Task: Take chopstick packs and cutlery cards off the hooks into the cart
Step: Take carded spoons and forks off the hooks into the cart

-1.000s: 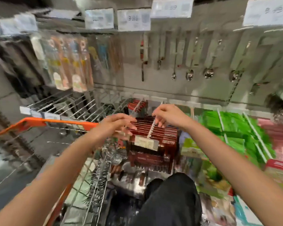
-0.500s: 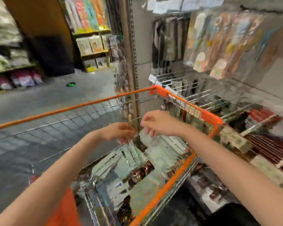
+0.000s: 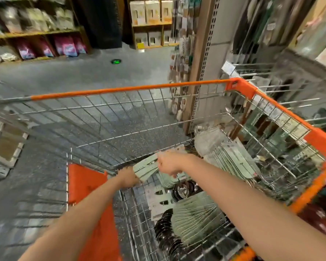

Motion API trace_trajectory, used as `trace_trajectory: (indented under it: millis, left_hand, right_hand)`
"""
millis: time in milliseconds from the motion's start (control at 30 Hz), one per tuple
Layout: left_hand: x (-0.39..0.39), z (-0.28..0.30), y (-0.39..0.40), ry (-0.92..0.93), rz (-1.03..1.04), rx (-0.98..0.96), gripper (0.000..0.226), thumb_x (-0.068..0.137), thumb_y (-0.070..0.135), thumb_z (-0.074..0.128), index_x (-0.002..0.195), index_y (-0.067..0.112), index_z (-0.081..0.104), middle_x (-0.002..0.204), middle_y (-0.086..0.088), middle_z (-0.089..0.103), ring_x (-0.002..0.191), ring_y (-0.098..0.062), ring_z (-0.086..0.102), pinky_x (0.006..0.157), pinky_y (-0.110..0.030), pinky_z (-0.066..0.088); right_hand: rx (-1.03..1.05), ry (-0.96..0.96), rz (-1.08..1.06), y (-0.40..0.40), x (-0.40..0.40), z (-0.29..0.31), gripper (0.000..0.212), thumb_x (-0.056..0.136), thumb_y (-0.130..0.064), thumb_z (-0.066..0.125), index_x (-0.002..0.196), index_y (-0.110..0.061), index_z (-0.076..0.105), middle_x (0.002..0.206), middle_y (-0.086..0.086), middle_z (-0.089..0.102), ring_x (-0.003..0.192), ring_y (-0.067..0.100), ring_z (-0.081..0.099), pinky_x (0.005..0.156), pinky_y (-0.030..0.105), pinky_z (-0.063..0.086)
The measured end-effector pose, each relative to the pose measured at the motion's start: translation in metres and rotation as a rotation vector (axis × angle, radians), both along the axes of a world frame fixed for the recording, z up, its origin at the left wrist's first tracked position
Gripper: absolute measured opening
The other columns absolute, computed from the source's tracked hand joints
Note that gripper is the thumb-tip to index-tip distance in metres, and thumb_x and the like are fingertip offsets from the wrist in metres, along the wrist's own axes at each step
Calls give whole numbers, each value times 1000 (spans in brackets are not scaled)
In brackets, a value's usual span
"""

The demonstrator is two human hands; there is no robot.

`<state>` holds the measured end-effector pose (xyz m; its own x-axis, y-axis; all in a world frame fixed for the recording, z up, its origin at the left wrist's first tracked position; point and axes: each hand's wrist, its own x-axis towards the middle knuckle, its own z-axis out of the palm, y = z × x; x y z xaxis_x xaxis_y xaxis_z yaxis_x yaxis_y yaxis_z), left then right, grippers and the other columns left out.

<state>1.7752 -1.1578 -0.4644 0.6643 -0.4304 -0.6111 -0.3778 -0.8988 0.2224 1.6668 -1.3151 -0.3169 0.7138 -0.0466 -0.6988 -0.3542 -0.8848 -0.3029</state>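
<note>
Left hand: the left hand (image 3: pixel 128 178) is reaching down inside the cart and is holding the near end of a bundle of cards, with its fingers curled around it.
Right hand: the right hand (image 3: pixel 170 163) is gripping the far end of the same bundle, with its fingers wrapped over the top.
Bundle: the pale green cutlery cards (image 3: pixel 146 167) are being held between the two hands, low inside the cart, over the other stacks lying there.
Cart: the wire cart (image 3: pixel 132 89) with the orange rim is standing in front of the person, and both arms are reaching over its near edge.
Inside the cart: more pale green card stacks (image 3: pixel 193 220) are lying fanned out near the bottom, with another stack (image 3: pixel 233 162) leaning by the right wall. Dark shiny spoon heads (image 3: pixel 184 188) are peeking out between them.
Orange flap: an orange flap (image 3: pixel 87 182) is sitting at the near left of the cart, under the left arm.
Hooks: bare metal hooks (image 3: pixel 252 70) are sticking out from the rack on the right, just beyond the cart's corner.
Floor: the grey speckled floor (image 3: pixel 83 76) is stretching off to shelves at the back.
</note>
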Motion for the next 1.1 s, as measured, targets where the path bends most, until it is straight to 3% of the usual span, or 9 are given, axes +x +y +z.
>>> trace_trajectory:
  millis: [100,167,267,367,567,700,833,967,1100]
  left_hand:
    - [-4,-28,5,-37,31,71,97,85,47,66,152,3,10,153,-23,20,142,-39,21,117,-41,22]
    - [-5,-46,5,-74,40,99,108,82,48,67,152,2,-1,156,-23,10,145,-41,9,120,-43,14]
    - [-6,-62,4,-119,49,135,108,86,44,66,151,1,-9,159,-23,3,147,-40,2,121,-44,5]
    - [-8,-67,-1,-202,36,168,84,95,44,51,150,-2,7,155,-23,20,144,-38,17,119,-45,11]
    - [2,-74,-11,-292,18,155,43,94,24,53,132,7,42,135,-15,51,125,-30,48,101,-39,39]
    - [6,-67,-16,-181,-33,158,28,93,7,48,121,4,52,121,-12,61,112,-30,59,86,-37,48]
    - [14,-63,-13,-97,-69,130,21,93,13,51,108,4,62,113,-11,65,103,-28,61,80,-33,47]
    - [18,-55,-10,34,-77,50,17,95,23,54,86,8,57,88,-9,55,83,-22,51,70,-26,36]
    - [26,-44,-5,291,0,-57,19,95,20,57,78,12,57,74,0,57,68,-14,55,64,-23,43]
  right_hand:
    - [-67,97,46,-6,-10,-16,28,98,-4,40,120,5,55,112,21,61,93,32,67,54,26,43]
    - [-154,101,75,-12,-14,-18,30,95,-2,44,121,5,55,113,18,60,82,30,63,53,26,39]
    - [-250,152,131,-20,-12,-30,21,91,1,45,106,5,59,85,14,53,71,27,52,65,31,46]
    - [-280,159,138,-25,-12,-39,10,93,-3,44,95,-5,53,81,12,48,71,27,51,64,31,45]
    - [-220,204,144,-21,-11,-37,33,100,-12,41,126,5,52,129,18,53,58,18,46,53,26,39]
    - [-208,180,122,-21,-10,-35,38,100,-15,41,133,3,46,141,19,45,66,22,52,54,26,40]
    - [-187,170,91,-26,-11,-32,35,101,-18,41,128,3,49,129,18,52,64,19,48,58,26,42]
    - [-212,154,91,-30,-12,-28,37,101,-18,41,129,6,48,131,23,52,57,15,39,73,32,48]
    - [-183,165,87,-34,-9,-28,40,101,-23,41,131,4,47,135,21,50,58,13,40,86,36,50]
